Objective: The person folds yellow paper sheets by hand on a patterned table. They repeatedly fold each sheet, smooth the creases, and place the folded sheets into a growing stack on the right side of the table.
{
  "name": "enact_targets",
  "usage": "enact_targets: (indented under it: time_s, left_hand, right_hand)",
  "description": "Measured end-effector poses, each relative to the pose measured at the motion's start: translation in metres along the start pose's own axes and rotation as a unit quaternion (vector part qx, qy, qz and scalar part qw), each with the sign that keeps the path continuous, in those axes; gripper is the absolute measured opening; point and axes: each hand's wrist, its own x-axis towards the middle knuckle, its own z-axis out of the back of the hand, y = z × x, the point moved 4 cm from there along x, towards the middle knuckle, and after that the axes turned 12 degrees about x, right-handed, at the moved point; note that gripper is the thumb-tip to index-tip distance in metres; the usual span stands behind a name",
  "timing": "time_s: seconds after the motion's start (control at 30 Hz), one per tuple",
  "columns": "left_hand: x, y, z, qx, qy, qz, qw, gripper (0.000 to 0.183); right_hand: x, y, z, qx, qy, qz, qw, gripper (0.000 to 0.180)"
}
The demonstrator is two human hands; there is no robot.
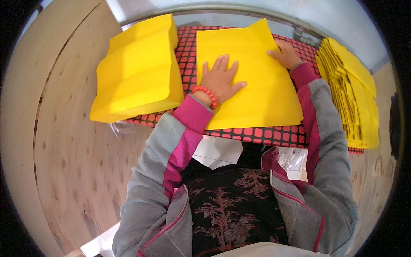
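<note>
A flat yellow sheet, felt-like (pixel 253 99), lies before me on a table with a red and black checked cover (pixel 186 64). My left hand (pixel 221 77), with a red bead bracelet at the wrist, rests palm down on the sheet's left part, fingers spread. At the sheet's upper right edge, my right hand (pixel 285 54) has its thumb on top; its other fingers are partly hidden, and the sheet's corner rises beside it. To the left is a thick stack of yellow sheets (pixel 138 67). Folded yellow pieces (pixel 350 96) are piled at the right, beyond my right forearm.
A metal rail (pixel 240 7) runs along the table's far side, with a pale surface behind it. Wooden boards (pixel 80 144) lie to the left. Clear plastic (pixel 290 157) shows below the table's near edge, and more hangs under the left stack.
</note>
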Motion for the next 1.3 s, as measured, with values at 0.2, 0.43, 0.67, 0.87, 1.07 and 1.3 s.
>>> enact_targets:
  time_s: [0.2,0.43,0.67,0.87,1.07,1.3]
  left_hand:
    - [-0.001,0.001,0.004,0.023,0.013,-0.003,1.0,0.077]
    - [-0.003,0.002,-0.001,0.018,-0.004,-0.002,1.0,0.077]
    - [-0.002,0.002,0.001,0.025,-0.003,-0.003,1.0,0.075]
    - [-0.003,0.003,0.0,-0.004,-0.008,0.007,1.0,0.075]
    - [-0.001,0.003,0.001,0.005,0.004,0.01,1.0,0.075]
    - [0.0,0.004,-0.001,0.014,0.033,0.001,0.999,0.075]
  right_hand:
    - [0.0,-0.005,0.003,0.182,-0.02,-0.158,0.97,0.039]
    - [0.001,-0.029,0.001,0.234,-0.036,-0.164,0.958,0.041]
    - [0.021,-0.037,0.014,0.285,-0.026,-0.295,0.912,0.033]
    - [0.054,-0.03,0.019,0.255,0.064,-0.362,0.894,0.025]
    - [0.058,-0.026,0.0,-0.049,-0.085,-0.089,0.991,0.02]
    - [0.042,0.006,-0.003,-0.081,-0.048,-0.145,0.985,0.034]
